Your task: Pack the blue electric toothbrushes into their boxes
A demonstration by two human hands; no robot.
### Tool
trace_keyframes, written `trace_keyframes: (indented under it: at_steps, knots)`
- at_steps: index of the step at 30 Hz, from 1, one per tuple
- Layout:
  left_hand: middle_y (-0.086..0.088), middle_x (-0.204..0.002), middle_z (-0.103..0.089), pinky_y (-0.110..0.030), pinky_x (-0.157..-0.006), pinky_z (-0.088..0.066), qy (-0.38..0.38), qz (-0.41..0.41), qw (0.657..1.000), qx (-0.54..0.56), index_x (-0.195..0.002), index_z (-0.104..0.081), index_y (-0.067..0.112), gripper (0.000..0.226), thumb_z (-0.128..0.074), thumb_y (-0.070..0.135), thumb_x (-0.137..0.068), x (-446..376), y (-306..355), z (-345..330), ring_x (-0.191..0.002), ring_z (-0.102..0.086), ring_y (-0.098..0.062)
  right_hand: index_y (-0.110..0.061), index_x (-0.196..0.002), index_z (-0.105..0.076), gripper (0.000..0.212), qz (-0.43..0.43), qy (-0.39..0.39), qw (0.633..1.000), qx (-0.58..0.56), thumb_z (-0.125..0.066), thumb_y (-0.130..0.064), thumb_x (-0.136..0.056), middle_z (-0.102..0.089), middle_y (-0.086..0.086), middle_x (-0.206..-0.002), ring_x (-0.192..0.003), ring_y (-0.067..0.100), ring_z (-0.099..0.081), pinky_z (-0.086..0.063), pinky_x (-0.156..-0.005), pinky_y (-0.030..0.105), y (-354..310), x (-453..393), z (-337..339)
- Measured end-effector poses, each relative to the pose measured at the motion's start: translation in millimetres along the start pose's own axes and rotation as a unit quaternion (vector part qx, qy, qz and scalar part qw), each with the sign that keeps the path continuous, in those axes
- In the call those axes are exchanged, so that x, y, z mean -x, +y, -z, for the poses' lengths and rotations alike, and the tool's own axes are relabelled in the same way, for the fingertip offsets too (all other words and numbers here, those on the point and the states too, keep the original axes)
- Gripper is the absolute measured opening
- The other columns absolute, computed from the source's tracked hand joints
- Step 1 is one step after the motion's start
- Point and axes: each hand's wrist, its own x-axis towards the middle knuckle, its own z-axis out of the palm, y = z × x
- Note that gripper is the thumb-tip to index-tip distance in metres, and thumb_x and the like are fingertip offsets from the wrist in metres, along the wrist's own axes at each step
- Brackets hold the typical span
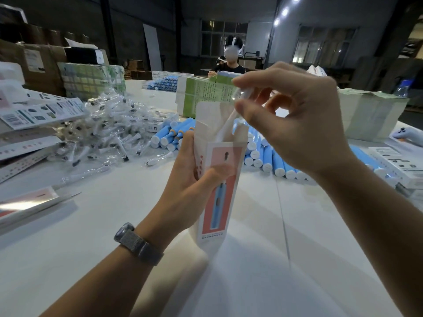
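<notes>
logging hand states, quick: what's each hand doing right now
Left hand: holding the upright white cardboard toothbrush box with the pink panel.
Right hand: fingers pinching a clear-wrapped white brush head over the box's open top.

Both forearms reach forward and upward from the lower edge of the view. The left hand (194, 165) is held upright, its fingers wrapped round the back of the toothbrush box (219, 179) and its thumb pressed flat across the printed front. A wristwatch (135, 242) sits on the left wrist. The right hand (295, 124) is raised above the box's open top, wrist bent, thumb and forefinger pinching a wrapped brush head (231, 120), the remaining fingers loosely curled behind.
</notes>
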Motion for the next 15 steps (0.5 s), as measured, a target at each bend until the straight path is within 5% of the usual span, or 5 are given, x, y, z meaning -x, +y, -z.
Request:
trace_keyframes:
  at_steps: [8,15]
  knots:
    - [0.017,-0.090,-0.063,-0.017,-0.069,-0.055,0.002,0.001,1.000,-0.014,-0.109,-0.046,0.036,0.031,-0.059,0.017,-0.087,0,0,0,-0.084,-0.067,-0.005,-0.015,-0.111,-0.069,0.026,0.051,0.028,0.998,0.022,-0.062,-0.005,-0.087,-0.064,0.007,-0.085,-0.072,0.024,-0.060,-0.051,-0.058,0.037,-1,-3,10]
    - [0.017,-0.091,-0.063,-0.017,-0.070,-0.055,-0.001,-0.006,1.000,-0.011,-0.109,-0.044,0.032,0.031,-0.060,0.017,-0.086,-1,3,-2,-0.089,-0.066,-0.005,-0.013,-0.110,-0.073,0.025,0.021,-0.059,0.998,0.026,-0.063,-0.007,-0.088,-0.063,-0.003,-0.087,-0.074,0.011,-0.060,-0.050,-0.066,0.022,-5,1,-2]
